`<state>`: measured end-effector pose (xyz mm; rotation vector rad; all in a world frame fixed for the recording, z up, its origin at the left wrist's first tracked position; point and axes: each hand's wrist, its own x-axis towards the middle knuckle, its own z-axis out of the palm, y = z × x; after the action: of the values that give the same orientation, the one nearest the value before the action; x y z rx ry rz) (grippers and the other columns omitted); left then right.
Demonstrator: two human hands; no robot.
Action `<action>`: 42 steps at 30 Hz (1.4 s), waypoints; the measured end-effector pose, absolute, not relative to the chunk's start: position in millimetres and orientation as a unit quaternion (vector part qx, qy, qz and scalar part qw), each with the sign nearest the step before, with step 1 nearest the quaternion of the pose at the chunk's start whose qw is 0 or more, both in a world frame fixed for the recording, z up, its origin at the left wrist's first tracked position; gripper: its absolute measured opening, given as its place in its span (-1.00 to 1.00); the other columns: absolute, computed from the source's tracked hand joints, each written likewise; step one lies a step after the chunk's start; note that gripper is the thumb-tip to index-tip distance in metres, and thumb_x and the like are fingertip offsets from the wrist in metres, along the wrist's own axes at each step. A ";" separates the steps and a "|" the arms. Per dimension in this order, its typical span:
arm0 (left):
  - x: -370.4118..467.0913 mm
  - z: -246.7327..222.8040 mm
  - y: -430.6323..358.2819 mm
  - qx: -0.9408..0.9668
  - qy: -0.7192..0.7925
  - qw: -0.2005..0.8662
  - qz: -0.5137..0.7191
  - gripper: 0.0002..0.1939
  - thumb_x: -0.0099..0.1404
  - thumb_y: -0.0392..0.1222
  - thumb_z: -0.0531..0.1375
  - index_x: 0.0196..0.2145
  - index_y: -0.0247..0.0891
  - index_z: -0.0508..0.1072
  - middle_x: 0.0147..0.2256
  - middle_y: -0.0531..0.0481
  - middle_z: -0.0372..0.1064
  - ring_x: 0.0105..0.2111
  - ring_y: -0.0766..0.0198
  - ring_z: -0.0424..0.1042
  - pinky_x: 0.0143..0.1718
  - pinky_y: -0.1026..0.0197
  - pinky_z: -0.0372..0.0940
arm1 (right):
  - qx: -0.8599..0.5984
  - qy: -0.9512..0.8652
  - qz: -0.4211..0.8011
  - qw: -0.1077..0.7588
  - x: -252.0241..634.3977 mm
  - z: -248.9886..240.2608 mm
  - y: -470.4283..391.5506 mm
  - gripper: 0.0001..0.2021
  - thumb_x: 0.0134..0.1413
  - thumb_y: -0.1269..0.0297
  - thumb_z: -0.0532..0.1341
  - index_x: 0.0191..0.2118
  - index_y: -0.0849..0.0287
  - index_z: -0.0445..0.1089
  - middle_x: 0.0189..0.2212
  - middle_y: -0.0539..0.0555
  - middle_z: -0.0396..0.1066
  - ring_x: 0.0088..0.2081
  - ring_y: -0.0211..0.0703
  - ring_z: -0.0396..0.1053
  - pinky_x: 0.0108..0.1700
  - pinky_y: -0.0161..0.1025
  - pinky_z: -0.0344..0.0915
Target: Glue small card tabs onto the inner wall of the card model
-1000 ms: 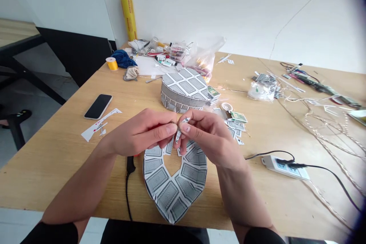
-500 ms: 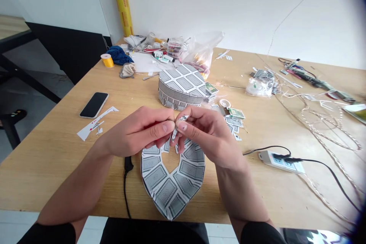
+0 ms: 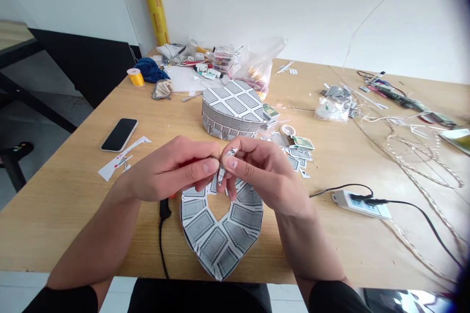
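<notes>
A small strip of playing card (image 3: 222, 176), white with grey print, is pinched between the fingers of my right hand (image 3: 262, 168). My left hand (image 3: 179, 168) is closed, its thumb and fingertips meeting the strip's edge; the exact grip there is hidden. Below both hands lies a leaf-shaped ring of playing cards (image 3: 213, 244), grey backs facing inward, with an opening in the middle. Its far end is covered by my hands. Just beyond stands a box covered in playing cards (image 3: 233, 105), with a rounded lid.
A phone (image 3: 119, 134) and card scraps (image 3: 113, 161) lie on the left. A black-handled corded tool (image 3: 165, 210) sits beside the ring. Card packs (image 3: 303, 143) and a tape roll (image 3: 288, 130) are right of the box. Further right are a power strip (image 3: 362, 204) and twisted cord (image 3: 426, 156).
Both hands have shifted very slightly left with the card strip, along with a small shift of the whole view. The grip looks the same.
</notes>
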<state>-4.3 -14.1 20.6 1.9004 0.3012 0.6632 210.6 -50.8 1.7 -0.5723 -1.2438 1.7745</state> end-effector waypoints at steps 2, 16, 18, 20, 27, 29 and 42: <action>-3.9 20.2 -15.0 0.792 0.131 0.526 0.282 -0.70 0.64 -0.19 0.08 -0.25 -0.27 0.52 -0.50 0.09 0.39 -0.62 0.49 0.28 -0.62 0.43 0.17 | -0.231 -0.504 0.706 0.440 209.5 4.0 -51.2 -0.74 0.23 0.19 0.52 -0.24 0.23 0.51 -0.45 0.03 0.58 -0.43 -0.26 0.53 -0.44 -0.38 0.47; -1.1 17.3 -21.4 0.766 0.176 0.542 0.299 -0.64 0.63 -0.12 0.11 -0.35 -0.28 0.43 -0.50 0.08 0.36 -0.61 0.48 0.28 -0.63 0.44 0.20 | -0.258 -0.507 0.688 0.451 210.1 10.0 -54.4 -0.76 0.20 0.23 0.53 -0.26 0.21 0.51 -0.44 0.04 0.61 -0.45 -0.29 0.53 -0.43 -0.38 0.47; -1.8 16.6 -21.2 0.763 0.177 0.546 0.298 -0.64 0.63 -0.11 0.10 -0.36 -0.27 0.42 -0.48 0.06 0.38 -0.59 0.47 0.30 -0.62 0.43 0.21 | -0.258 -0.505 0.689 0.451 209.9 8.8 -54.5 -0.75 0.21 0.21 0.53 -0.25 0.21 0.51 -0.44 0.04 0.61 -0.45 -0.27 0.54 -0.44 -0.38 0.48; -2.7 16.4 -20.7 0.766 0.164 0.547 0.295 -0.65 0.63 -0.12 0.10 -0.35 -0.27 0.43 -0.48 0.06 0.37 -0.60 0.47 0.28 -0.62 0.42 0.19 | -0.251 -0.502 0.696 0.448 210.1 7.2 -54.6 -0.76 0.23 0.20 0.52 -0.24 0.22 0.51 -0.44 0.04 0.60 -0.44 -0.26 0.55 -0.45 -0.39 0.47; -9.1 20.2 -18.4 0.799 0.141 0.519 0.269 -0.69 0.64 -0.18 0.06 -0.27 -0.25 0.49 -0.49 0.10 0.32 -0.57 0.45 0.24 -0.57 0.38 0.16 | -0.207 -0.495 0.720 0.440 210.9 -0.1 -53.8 -0.84 0.29 0.30 0.48 -0.21 0.22 0.53 -0.40 0.02 0.61 -0.40 -0.29 0.56 -0.42 -0.41 0.49; -10.8 21.5 -18.1 0.806 0.141 0.512 0.259 -0.68 0.65 -0.18 0.06 -0.26 -0.24 0.50 -0.49 0.10 0.32 -0.56 0.45 0.26 -0.55 0.38 0.19 | -0.199 -0.498 0.724 0.434 210.6 -1.9 -53.6 -0.85 0.32 0.28 0.45 -0.21 0.21 0.52 -0.38 0.03 0.61 -0.39 -0.28 0.57 -0.42 -0.40 0.49; -5.9 21.2 -22.9 0.790 0.168 0.517 0.282 -0.66 0.65 -0.12 0.08 -0.29 -0.27 0.46 -0.51 0.10 0.37 -0.63 0.50 0.23 -0.64 0.41 0.11 | -0.265 -0.519 0.676 0.451 208.9 10.3 -59.1 -0.78 0.22 0.27 0.53 -0.24 0.21 0.50 -0.45 0.01 0.58 -0.46 -0.31 0.48 -0.42 -0.37 0.44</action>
<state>-5.9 -22.9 21.2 1.8976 0.4027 0.6770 208.9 -59.1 10.3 -0.6540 -1.2824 1.6706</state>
